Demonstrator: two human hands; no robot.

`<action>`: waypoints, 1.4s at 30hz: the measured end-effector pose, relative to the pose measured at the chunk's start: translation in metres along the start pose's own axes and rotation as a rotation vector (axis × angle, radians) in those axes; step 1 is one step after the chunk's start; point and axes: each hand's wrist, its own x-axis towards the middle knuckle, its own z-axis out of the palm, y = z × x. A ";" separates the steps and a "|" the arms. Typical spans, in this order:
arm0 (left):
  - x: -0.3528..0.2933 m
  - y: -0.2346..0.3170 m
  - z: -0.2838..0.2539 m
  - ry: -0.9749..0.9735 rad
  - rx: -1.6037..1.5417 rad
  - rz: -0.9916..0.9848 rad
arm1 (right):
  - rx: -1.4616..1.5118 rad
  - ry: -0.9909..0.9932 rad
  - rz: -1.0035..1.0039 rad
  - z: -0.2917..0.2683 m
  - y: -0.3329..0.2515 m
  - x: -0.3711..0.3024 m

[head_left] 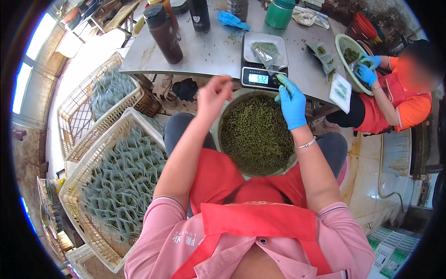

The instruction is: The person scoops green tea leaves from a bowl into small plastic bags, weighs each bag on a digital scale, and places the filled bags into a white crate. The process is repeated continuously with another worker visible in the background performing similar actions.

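A round metal bowl [218, 135] full of small green leaves rests on my lap. My left hand [213, 95] is bare and hovers over the bowl's far left rim, fingers curled, with nothing visibly in it. My right hand [291, 102] wears a blue glove and reaches over the bowl's far right rim toward a small digital scale [263, 74]. A clear bag [268, 53] with a little green leaf lies on the scale's platform. The gloved fingers are close to the bag's near corner; whether they touch it is unclear.
The scale stands on a grey metal table [209, 53] with dark bottles [162, 32], a green jar [279, 13] and a blue glove [232, 19]. Two white crates [88, 158] of filled bags stand at my left. A person in orange [399, 102] with blue gloves fills bags at the right.
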 end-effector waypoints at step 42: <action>0.022 -0.002 -0.001 0.181 0.553 -0.192 | 0.200 0.024 0.203 -0.040 -0.021 0.104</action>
